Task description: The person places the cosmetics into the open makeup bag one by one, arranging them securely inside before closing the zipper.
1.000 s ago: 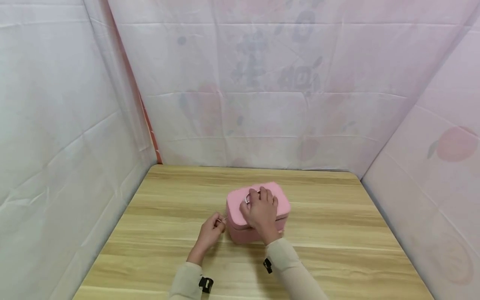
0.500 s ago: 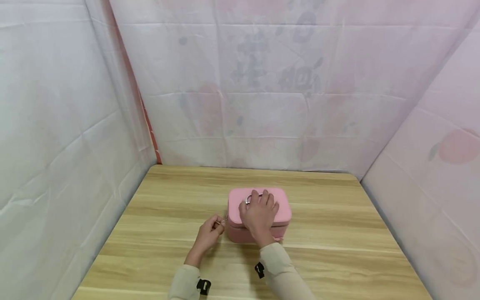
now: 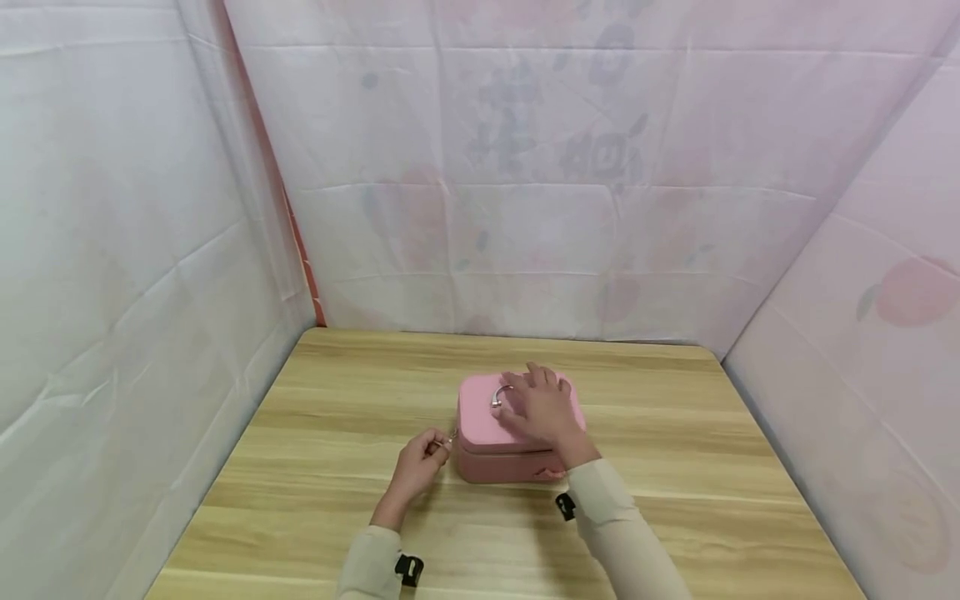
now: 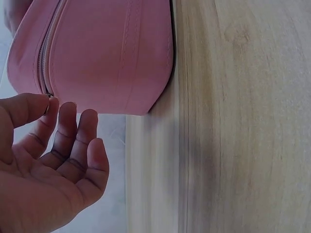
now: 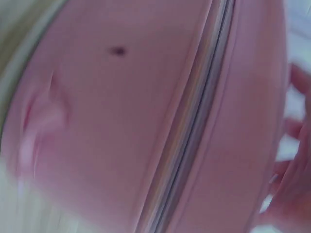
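A pink zippered case (image 3: 480, 462) with a silver-ended handle (image 3: 496, 401) on its lid stands on the table. My left hand (image 3: 418, 468) is at its left side. In the left wrist view, the thumb and index finger pinch a small zipper pull (image 4: 47, 106) at the end of the zipper (image 4: 44, 58), while the other fingers are loosely bent. My right hand (image 3: 546, 411) lies over the right part of the lid with fingers spread, beside the handle. The blurred right wrist view shows the case front (image 5: 131, 107), with the zipper seam slightly parted, and some fingertips at the right edge.
The wooden table (image 3: 337, 400) extends around the case on all sides. White printed cloth (image 3: 525, 233) hangs behind it and along both sides. A pink bow-like piece (image 5: 46, 121) is on the case front.
The case has turned to face more squarely forward. My right hand has shifted right, off the handle, with fingers more spread. My left hand keeps its pinch on the zipper pull.
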`<state>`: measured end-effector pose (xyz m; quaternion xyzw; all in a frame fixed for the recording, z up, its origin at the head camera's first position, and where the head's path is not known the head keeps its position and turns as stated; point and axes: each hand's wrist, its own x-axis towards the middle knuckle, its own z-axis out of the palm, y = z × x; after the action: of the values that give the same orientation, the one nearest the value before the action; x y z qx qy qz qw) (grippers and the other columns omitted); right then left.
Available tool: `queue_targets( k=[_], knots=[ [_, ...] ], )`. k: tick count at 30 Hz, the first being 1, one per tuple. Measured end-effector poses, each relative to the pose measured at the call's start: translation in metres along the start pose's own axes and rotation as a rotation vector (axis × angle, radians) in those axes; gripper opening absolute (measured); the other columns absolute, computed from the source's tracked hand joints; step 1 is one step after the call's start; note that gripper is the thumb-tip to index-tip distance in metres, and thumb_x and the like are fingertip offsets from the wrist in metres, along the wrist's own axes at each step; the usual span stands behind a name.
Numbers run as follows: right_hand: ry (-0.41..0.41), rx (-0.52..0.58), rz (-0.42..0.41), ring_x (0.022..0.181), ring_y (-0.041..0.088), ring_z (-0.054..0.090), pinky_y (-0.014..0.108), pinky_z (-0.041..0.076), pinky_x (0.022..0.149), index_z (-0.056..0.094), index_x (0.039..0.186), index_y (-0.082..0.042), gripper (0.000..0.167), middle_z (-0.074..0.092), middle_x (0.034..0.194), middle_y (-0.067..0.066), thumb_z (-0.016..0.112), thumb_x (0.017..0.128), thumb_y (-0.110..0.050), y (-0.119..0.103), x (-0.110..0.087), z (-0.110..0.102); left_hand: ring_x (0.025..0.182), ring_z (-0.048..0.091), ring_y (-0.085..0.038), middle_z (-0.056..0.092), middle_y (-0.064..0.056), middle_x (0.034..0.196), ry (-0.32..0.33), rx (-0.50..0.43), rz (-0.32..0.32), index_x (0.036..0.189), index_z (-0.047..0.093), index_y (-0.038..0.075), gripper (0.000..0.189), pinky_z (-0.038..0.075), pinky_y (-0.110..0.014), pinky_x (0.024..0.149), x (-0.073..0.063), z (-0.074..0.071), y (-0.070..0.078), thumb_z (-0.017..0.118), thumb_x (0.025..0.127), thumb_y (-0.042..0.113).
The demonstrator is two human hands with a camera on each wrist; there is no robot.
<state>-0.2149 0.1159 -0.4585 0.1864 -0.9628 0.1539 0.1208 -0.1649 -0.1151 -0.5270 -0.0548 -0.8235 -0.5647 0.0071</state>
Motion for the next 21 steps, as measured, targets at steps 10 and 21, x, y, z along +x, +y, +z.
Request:
queue_targets(
  k=[10, 21],
  knots=[
    [-0.018, 0.032, -0.065, 0.127, 0.040, 0.030, 0.065, 0.014, 0.097, 0.050, 0.134, -0.026, 0.062, 0.041, 0.137, 0.019, 0.051, 0.083, -0.061, 0.028, -0.004, 0.010, 0.064, 0.049, -0.015, 0.053, 0.001, 0.069, 0.001, -0.003, 0.009, 0.088, 0.062, 0.004, 0.005, 0.040, -0.027, 0.056, -0.001, 0.003, -0.003, 0.058, 0.089, 0.007],
    [-0.017, -0.061, 0.115, 0.126, 0.039, 0.029, 0.068, 0.021, 0.090, 0.048, 0.134, -0.030, 0.067, 0.041, 0.136, 0.015, 0.040, 0.082, -0.071, 0.011, -0.004, 0.016, 0.061, 0.048, -0.013, 0.052, 0.001, 0.068, 0.044, -0.001, 0.017, 0.084, 0.060, 0.004, 0.004, 0.040, -0.024, 0.055, -0.001, 0.006, 0.003, 0.059, 0.087, 0.006]
  ],
)
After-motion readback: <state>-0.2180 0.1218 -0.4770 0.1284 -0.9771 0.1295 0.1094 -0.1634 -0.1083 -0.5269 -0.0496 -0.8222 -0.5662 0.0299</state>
